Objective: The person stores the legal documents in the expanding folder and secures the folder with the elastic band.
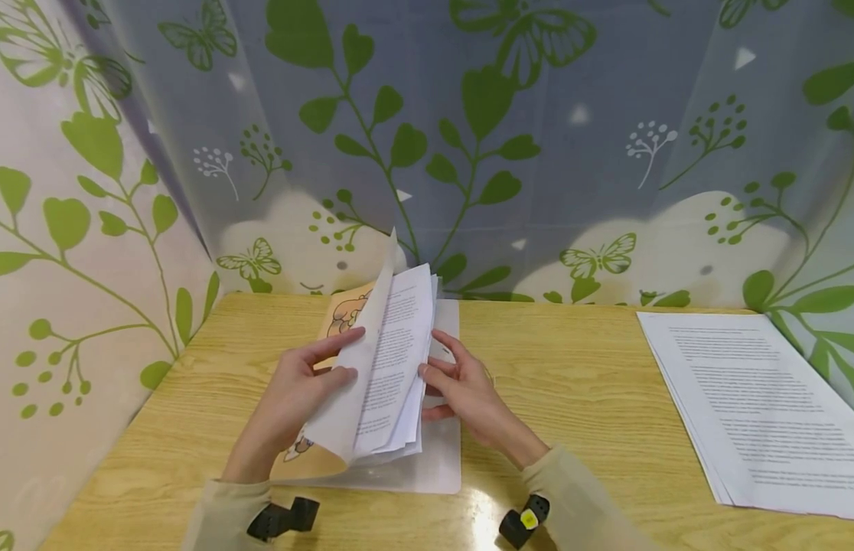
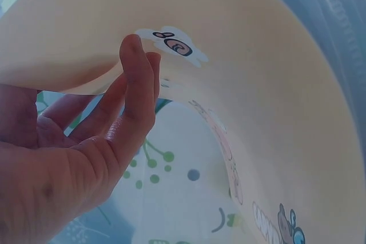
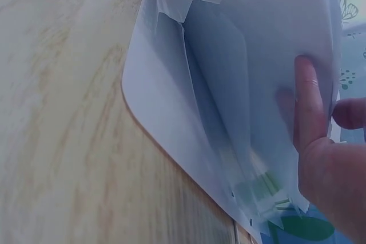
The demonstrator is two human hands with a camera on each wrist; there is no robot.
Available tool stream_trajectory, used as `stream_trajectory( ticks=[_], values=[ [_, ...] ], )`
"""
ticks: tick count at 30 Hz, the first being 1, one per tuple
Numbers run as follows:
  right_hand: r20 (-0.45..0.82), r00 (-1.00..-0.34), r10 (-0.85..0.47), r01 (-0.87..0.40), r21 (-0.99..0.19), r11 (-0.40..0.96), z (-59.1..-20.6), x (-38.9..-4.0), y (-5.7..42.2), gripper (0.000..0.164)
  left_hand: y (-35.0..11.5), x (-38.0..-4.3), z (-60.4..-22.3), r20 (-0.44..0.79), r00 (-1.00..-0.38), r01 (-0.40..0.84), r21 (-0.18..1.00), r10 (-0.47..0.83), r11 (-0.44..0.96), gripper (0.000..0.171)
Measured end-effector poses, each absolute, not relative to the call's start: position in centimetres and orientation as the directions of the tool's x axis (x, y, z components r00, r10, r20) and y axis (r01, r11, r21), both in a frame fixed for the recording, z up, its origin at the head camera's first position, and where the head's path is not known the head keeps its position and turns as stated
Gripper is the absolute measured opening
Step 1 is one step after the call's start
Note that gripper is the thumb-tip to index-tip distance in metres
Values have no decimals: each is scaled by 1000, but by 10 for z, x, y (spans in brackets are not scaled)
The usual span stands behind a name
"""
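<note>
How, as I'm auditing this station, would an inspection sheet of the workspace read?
Surface: wood-grain table, glare near the front.
Job's things: open folder with orange cartoon cover; printed sheets inside.
Clutter: separate paper stack at the right.
Hands: left hand holds the cover; right hand grips the sheets' edge.
Cables: nothing seen.
Surroundings: patterned backdrop, green leaves and butterflies.

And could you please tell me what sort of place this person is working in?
Probably an indoor desk space, perhaps curtained off: a wood-grain table, leaf-and-butterfly hangings behind and beside it, and printed pages stacked on top.
</note>
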State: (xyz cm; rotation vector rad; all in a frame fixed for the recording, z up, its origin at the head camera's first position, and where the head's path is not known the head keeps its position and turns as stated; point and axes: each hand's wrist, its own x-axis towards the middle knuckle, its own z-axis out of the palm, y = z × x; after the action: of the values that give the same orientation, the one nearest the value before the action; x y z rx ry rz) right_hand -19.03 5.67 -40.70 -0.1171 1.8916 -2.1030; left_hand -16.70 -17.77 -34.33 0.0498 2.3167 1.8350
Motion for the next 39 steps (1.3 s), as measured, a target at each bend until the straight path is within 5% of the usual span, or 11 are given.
stream_trajectory(
  ticks=[39],
  values=[
    [-149, -880, -451, 119, -988, 94, -394, -175, 126, 52, -190, -166, -337, -120, -984, -90, 972, 132, 219, 57]
  ],
)
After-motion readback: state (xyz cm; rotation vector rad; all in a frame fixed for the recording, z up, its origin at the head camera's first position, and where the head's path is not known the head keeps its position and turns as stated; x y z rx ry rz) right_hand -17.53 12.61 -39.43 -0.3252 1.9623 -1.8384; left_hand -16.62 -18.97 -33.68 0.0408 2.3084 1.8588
